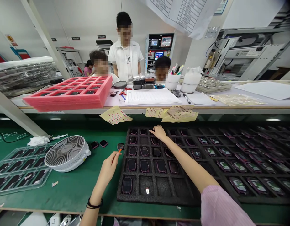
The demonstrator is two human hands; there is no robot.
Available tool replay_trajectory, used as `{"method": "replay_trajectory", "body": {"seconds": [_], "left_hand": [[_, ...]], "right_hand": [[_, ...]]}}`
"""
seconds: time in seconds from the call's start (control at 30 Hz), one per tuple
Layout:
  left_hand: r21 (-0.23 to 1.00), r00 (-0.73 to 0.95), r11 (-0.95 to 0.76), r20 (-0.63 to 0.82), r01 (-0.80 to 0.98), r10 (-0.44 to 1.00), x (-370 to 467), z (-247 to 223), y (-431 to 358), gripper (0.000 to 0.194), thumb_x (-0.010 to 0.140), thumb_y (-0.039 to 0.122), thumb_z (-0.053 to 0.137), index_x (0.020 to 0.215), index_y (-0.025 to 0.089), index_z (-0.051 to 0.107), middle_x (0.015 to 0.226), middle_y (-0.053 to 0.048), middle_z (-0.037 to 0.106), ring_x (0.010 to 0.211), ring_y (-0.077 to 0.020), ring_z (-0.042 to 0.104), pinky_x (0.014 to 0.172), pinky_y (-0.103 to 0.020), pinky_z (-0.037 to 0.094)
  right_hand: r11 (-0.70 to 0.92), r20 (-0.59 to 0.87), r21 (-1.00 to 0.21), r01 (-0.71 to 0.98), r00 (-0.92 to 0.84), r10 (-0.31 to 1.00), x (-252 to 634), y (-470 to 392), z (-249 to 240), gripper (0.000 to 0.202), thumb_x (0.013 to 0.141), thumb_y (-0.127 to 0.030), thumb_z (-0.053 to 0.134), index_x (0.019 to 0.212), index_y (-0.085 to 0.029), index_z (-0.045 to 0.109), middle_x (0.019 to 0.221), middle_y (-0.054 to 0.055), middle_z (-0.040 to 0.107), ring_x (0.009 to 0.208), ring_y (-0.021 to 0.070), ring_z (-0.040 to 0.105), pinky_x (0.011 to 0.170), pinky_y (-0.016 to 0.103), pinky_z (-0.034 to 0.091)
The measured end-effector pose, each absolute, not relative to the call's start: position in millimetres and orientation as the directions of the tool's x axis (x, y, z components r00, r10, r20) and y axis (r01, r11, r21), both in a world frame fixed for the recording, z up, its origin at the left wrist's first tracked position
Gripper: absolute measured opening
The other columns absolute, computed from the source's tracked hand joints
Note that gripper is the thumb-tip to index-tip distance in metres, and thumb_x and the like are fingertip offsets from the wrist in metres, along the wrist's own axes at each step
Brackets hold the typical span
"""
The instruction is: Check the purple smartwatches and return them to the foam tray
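My left hand [110, 165] is closed round a small orange-tipped tool [120, 150], whose tip meets a dark watch [120, 145] lying on the green mat beside the tray. At the back of the black foam tray [140, 196], my right hand [159, 132] reaches over the compartments with its fingers bent; whether it grips a watch there is hidden. Dark watches with purplish frames fill many compartments of this tray. Two more watches [94, 144] [103, 143] lie on the mat to the left.
A white fan [67, 153] and a clear tray of dark pieces [22, 168] are at left. Another foam tray [255, 197] of watches stands at right. A shelf [140, 110] crosses above, bearing pink foam [67, 102] and papers [151, 96]. Several people are behind it.
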State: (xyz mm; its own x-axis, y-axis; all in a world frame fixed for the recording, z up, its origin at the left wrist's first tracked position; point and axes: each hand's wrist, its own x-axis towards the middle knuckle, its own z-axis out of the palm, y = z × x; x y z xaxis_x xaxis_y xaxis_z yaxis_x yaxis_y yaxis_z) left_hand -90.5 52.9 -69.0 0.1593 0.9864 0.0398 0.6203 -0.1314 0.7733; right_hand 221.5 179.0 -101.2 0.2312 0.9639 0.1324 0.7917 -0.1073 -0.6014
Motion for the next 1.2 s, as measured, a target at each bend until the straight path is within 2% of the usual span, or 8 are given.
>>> {"method": "replay_trajectory", "body": {"seconds": [0.07, 0.17, 0.33, 0.43, 0.6, 0.73, 0.93, 1.2], "left_hand": [[0.791, 0.189, -0.144, 0.036, 0.595, 0.981, -84.8, -67.8, 51.8, 0.046, 0.088, 0.051, 0.034, 0.098, 0.018, 0.064, 0.054, 0.005, 0.039, 0.047, -0.0126, 0.036, 0.049, -0.023, 0.025], [0.836, 0.245, -0.168, 0.042, 0.522, 0.969, -75.4, -66.5, 51.2, 0.047, 0.089, 0.052, 0.036, 0.100, 0.017, 0.065, 0.055, 0.005, 0.039, 0.049, -0.0121, 0.036, 0.050, -0.023, 0.026], [0.915, 0.330, -0.163, 0.036, 0.368, 0.943, -53.6, -63.8, 51.1, 0.043, 0.089, 0.052, 0.036, 0.090, 0.017, 0.059, 0.054, 0.007, 0.034, 0.047, -0.0092, 0.032, 0.047, -0.020, 0.026], [0.962, 0.388, -0.095, -0.011, 0.255, 0.922, -36.4, -59.9, 49.9, 0.039, 0.088, 0.054, 0.038, 0.083, 0.018, 0.053, 0.054, 0.009, 0.034, 0.041, -0.0061, 0.025, 0.042, -0.019, 0.022], [0.990, 0.447, -0.042, -0.024, 0.137, 0.894, -12.9, -50.1, 47.1, 0.040, 0.087, 0.054, 0.040, 0.081, 0.017, 0.053, 0.049, 0.011, 0.031, 0.036, -0.0044, 0.021, 0.037, -0.018, 0.020], [0.992, 0.472, -0.053, -0.006, 0.112, 0.882, -8.1, -45.2, 46.7, 0.043, 0.087, 0.054, 0.041, 0.073, 0.015, 0.054, 0.046, 0.010, 0.031, 0.034, -0.0034, 0.022, 0.036, -0.018, 0.019], [0.999, 0.452, -0.010, -0.014, 0.049, 0.892, -7.9, -42.1, 44.0, 0.046, 0.084, 0.059, 0.045, 0.072, 0.015, 0.054, 0.043, 0.011, 0.030, 0.033, -0.0031, 0.020, 0.035, -0.018, 0.017], [0.996, 0.474, 0.011, -0.050, 0.085, 0.879, -12.0, -39.9, 45.3, 0.047, 0.082, 0.059, 0.047, 0.072, 0.015, 0.057, 0.042, 0.011, 0.032, 0.032, -0.0034, 0.022, 0.034, -0.018, 0.018]], "right_hand": [[-0.060, 0.154, -0.688, 0.723, 0.226, 0.962, 223.8, 174.5, -101.5, 0.015, 0.074, -0.027, 0.069, 0.074, -0.017, 0.058, 0.089, 0.013, 0.064, 0.103, 0.0309, 0.054, 0.086, 0.040, 0.038], [0.008, 0.164, -0.827, 0.562, 0.228, 0.960, 227.5, 167.6, -100.2, 0.021, 0.070, -0.034, 0.071, 0.073, -0.020, 0.055, 0.071, 0.004, 0.060, 0.085, 0.0246, 0.057, 0.080, 0.036, 0.039], [0.076, 0.103, -0.988, 0.133, 0.213, 0.972, 211.4, 152.6, -86.0, 0.038, 0.066, -0.055, 0.068, 0.073, -0.021, 0.052, 0.064, -0.001, 0.055, 0.065, 0.0171, 0.053, 0.066, 0.031, 0.041], [0.044, 0.032, -0.989, -0.141, 0.082, 0.996, 183.0, 131.5, -73.4, 0.044, 0.064, -0.062, 0.066, 0.073, -0.022, 0.051, 0.060, -0.003, 0.051, 0.054, 0.0126, 0.048, 0.055, 0.029, 0.041], [-0.088, -0.034, -0.905, -0.417, -0.136, 0.990, 139.1, 86.1, -54.6, 0.040, 0.065, -0.053, 0.072, 0.074, -0.022, 0.049, 0.053, -0.008, 0.044, 0.043, 0.0069, 0.037, 0.043, 0.022, 0.033], [-0.135, -0.039, -0.851, -0.508, -0.196, 0.980, 128.2, 67.5, -43.3, 0.035, 0.071, -0.048, 0.071, 0.075, -0.021, 0.048, 0.050, -0.010, 0.042, 0.039, 0.0046, 0.031, 0.039, 0.018, 0.028], [-0.147, -0.044, -0.819, -0.554, -0.195, 0.980, 128.2, 63.5, -36.4, 0.032, 0.073, -0.043, 0.071, 0.073, -0.021, 0.048, 0.048, -0.009, 0.046, 0.038, 0.0045, 0.035, 0.038, 0.017, 0.029], [-0.104, -0.024, -0.853, -0.512, -0.161, 0.987, 125.5, 61.5, -38.7, 0.034, 0.072, -0.045, 0.071, 0.074, -0.021, 0.048, 0.048, -0.010, 0.048, 0.037, 0.0046, 0.036, 0.039, 0.018, 0.030]]}}
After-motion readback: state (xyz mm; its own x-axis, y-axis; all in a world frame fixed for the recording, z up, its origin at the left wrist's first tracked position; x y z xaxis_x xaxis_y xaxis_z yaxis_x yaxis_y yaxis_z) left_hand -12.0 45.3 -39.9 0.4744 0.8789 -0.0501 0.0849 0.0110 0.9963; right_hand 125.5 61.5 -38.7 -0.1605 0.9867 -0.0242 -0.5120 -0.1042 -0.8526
